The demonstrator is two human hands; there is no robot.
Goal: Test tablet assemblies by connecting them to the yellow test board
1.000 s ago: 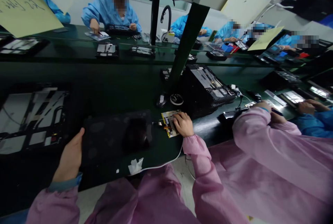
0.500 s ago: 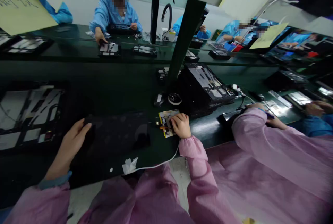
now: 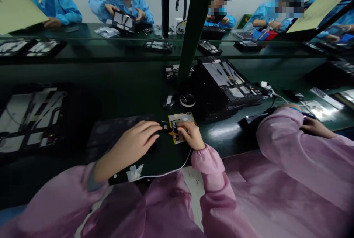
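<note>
- The right hand is curled, and its fingers press down on a small yellow-and-gold board. I cannot tell if they pinch the board or just rest on it.
- The left hand is open, with its fingers out straight. It lies on a black panel, and its fingertips stop just beside the board. It has no hold on the board.
- The board lies flat on the green bench top, right by the edge of the black panel.
- The board looks light, thin and stiff. It could crack if bent, so its edges look like the best place to hold it.
- A thin orange ribbon sits by the board. It looks soft and easy to tear, so it is best not to pull it.
- The black panel looks wide, flat and stiff. A flat hand on top or a hold on its edge should suit it.
- In the earlier pictures, the left hand was down at the panel's near edge. Now it has moved up over the panel toward the board. The right hand is on the board in all of them.
- Near the board are a black mouse and a roll of tape.
- To the right, a co-worker's hand comes out of a pink sleeve.
</note>
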